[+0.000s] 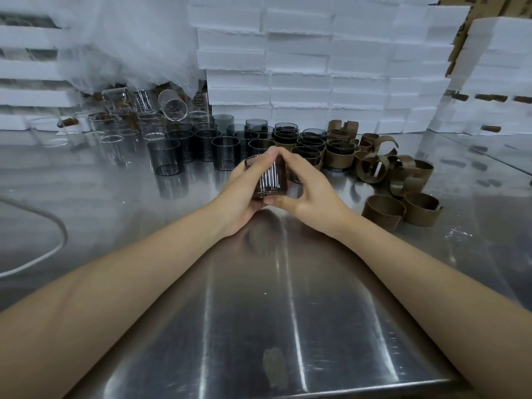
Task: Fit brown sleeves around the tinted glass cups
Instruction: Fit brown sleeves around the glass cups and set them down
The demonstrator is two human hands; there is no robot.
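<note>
A shiny steel desk (288, 312) carries bare tinted glass cups (169, 156) standing upright in a cluster at mid-back. Sleeved cups (339, 156) stand just beside them on the right, and loose brown sleeves (383, 214) lie scattered farther right. Clear glasses (109, 133) crowd the back left, and a white cable (54, 246) curves along the left edge.

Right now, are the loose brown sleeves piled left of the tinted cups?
No, the loose brown sleeves lie right of the tinted glass cups.

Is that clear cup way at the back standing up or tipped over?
Tipped over. The clear cup lies on its side among other glasses, its round mouth facing us.
</note>
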